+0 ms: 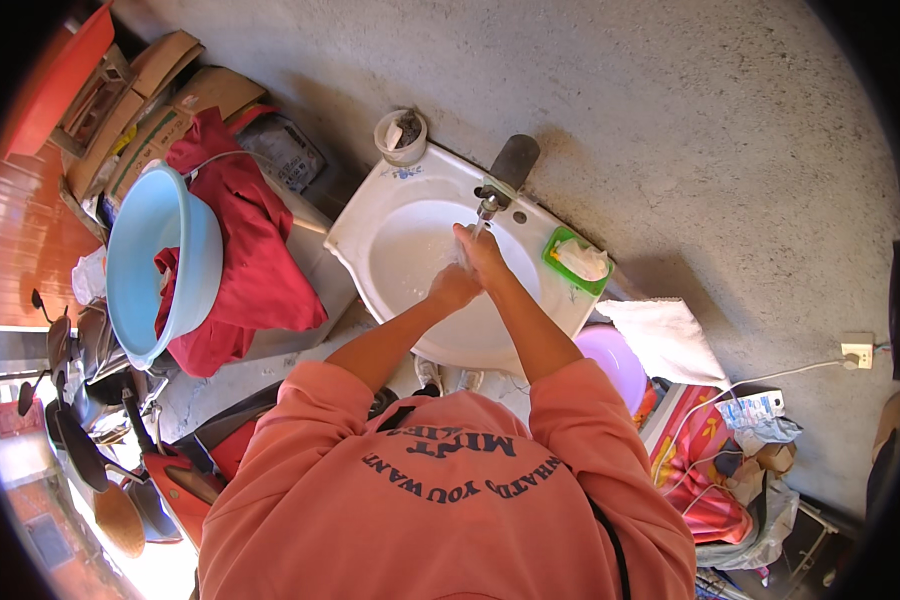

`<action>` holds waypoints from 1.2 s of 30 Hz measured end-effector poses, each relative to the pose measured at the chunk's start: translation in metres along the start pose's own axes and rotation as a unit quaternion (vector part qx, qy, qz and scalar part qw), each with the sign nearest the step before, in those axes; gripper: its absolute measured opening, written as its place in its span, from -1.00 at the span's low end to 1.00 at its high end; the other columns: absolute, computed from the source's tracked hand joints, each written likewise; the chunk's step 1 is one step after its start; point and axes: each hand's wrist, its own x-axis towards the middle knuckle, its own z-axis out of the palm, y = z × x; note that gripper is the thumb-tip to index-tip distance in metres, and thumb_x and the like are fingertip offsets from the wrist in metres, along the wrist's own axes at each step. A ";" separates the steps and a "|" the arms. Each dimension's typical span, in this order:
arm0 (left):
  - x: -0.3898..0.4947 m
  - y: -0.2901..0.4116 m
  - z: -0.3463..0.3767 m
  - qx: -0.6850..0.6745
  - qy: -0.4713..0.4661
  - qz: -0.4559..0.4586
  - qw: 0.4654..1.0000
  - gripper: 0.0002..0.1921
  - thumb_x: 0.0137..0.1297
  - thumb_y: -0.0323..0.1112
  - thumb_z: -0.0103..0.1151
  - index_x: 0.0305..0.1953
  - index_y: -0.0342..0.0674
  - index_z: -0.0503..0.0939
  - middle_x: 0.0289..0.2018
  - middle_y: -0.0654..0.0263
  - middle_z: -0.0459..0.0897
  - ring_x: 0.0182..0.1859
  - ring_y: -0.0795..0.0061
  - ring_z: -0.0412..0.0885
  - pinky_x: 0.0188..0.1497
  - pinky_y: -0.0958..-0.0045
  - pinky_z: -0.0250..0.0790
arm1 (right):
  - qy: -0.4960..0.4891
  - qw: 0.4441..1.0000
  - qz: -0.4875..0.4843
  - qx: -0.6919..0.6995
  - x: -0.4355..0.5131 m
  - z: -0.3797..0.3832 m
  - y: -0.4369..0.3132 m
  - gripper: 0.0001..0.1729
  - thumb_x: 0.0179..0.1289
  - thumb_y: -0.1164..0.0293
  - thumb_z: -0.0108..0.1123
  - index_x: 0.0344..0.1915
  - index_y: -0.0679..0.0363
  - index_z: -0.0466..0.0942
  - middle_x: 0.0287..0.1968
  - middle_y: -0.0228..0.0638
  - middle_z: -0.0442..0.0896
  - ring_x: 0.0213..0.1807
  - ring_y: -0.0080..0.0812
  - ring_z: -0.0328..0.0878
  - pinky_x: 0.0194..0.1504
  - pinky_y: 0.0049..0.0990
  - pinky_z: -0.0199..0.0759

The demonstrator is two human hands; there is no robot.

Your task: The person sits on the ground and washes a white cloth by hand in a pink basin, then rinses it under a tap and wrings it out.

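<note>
My left hand (454, 288) and my right hand (480, 253) are close together over the white ceramic washbasin (397, 247). A stream of water runs from the metal faucet (489, 204) onto my right hand. My left hand is just below and to the left of it, at the wrist of the other. A pale blur of water lies along the left side of both hands, and whether anything is held between them cannot be made out. Most of the fingers are hidden or blurred.
A green soap dish (579, 261) sits on the basin's right rim, a small tub (401, 139) at its back left corner. Left stands a light-blue plastic basin (165, 262) with red cloth (251, 255). A purple basin (613, 364) and white towel (664, 337) are at the right.
</note>
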 end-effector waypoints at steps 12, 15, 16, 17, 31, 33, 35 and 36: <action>-0.016 -0.009 -0.034 -0.235 -0.154 0.025 0.959 -0.43 0.18 0.09 0.14 0.07 -0.13 0.28 -0.19 0.32 0.58 -0.07 0.52 0.51 -0.08 0.44 0.33 | -0.117 0.985 0.125 -0.016 -0.020 -0.050 -0.017 -0.63 0.23 0.14 0.17 -0.07 0.11 0.47 -0.07 -0.38 0.53 -0.02 -0.45 0.46 -0.01 -0.47 0.35; -0.001 -0.025 -0.027 -0.364 -0.155 0.014 0.918 -0.58 0.24 0.06 0.10 -0.04 -0.07 0.37 -0.24 0.45 0.55 -0.12 0.65 0.45 -0.13 0.51 0.29 | -0.157 0.984 0.055 -0.067 -0.028 -0.060 -0.009 -0.55 0.30 0.21 0.11 0.10 0.19 0.39 -0.04 -0.29 0.53 0.03 -0.43 0.44 0.08 -0.45 0.30; 0.014 -0.042 -0.020 -0.325 -0.146 0.037 0.934 -0.62 0.26 0.04 0.09 -0.07 -0.07 0.39 -0.26 0.46 0.55 -0.14 0.65 0.46 -0.14 0.49 0.30 | -0.140 0.980 0.014 -0.138 -0.030 -0.057 -0.010 -0.53 0.27 0.21 0.13 0.11 0.20 0.39 -0.05 -0.29 0.54 0.01 -0.43 0.46 0.05 -0.47 0.32; 0.022 -0.051 -0.015 -0.282 -0.141 0.060 0.947 -0.65 0.27 0.03 0.09 -0.10 -0.06 0.41 -0.28 0.47 0.54 -0.17 0.65 0.46 -0.16 0.48 0.31 | -0.118 0.971 -0.027 -0.206 -0.034 -0.057 -0.012 -0.50 0.25 0.21 0.16 0.12 0.21 0.39 -0.06 -0.29 0.54 -0.01 -0.43 0.47 0.02 -0.49 0.33; 0.005 -0.032 -0.052 -0.059 0.104 0.249 0.961 -0.74 0.11 -0.23 0.15 -0.20 -0.21 0.61 -0.38 0.16 0.62 -0.32 0.32 0.58 -0.20 0.37 0.41 | -0.067 0.974 -0.064 -0.208 -0.043 -0.028 -0.036 -0.59 -0.08 0.45 0.18 -0.14 0.13 0.38 -0.21 -0.21 0.52 -0.13 -0.36 0.46 -0.18 -0.38 0.36; -0.001 -0.021 -0.060 -0.038 0.146 0.236 0.960 -0.75 0.04 -0.24 0.15 -0.28 -0.24 0.62 -0.41 0.07 0.61 -0.32 0.23 0.58 -0.19 0.35 0.42 | -0.019 0.918 -0.133 -0.373 -0.046 -0.027 -0.038 -0.59 -0.08 0.47 0.17 -0.14 0.14 0.35 -0.17 -0.19 0.50 -0.11 -0.23 0.47 -0.18 -0.34 0.36; -0.005 -0.011 -0.069 -0.057 0.136 0.220 0.964 -0.75 0.02 -0.23 0.14 -0.32 -0.25 0.62 -0.43 0.03 0.60 -0.32 0.19 0.57 -0.20 0.31 0.41 | -0.002 0.849 -0.179 -0.497 -0.050 -0.025 -0.042 -0.61 -0.06 0.44 0.17 -0.14 0.14 0.36 -0.14 -0.17 0.50 -0.09 -0.13 0.48 -0.16 -0.31 0.36; -0.005 -0.007 -0.073 -0.053 0.118 0.240 0.962 -0.75 0.03 -0.23 0.15 -0.31 -0.26 0.62 -0.43 0.06 0.60 -0.32 0.22 0.57 -0.21 0.32 0.41 | -0.007 0.818 -0.191 -0.543 -0.052 -0.024 -0.045 -0.62 -0.04 0.41 0.18 -0.15 0.14 0.39 -0.15 -0.16 0.52 -0.08 -0.10 0.49 -0.15 -0.30 0.36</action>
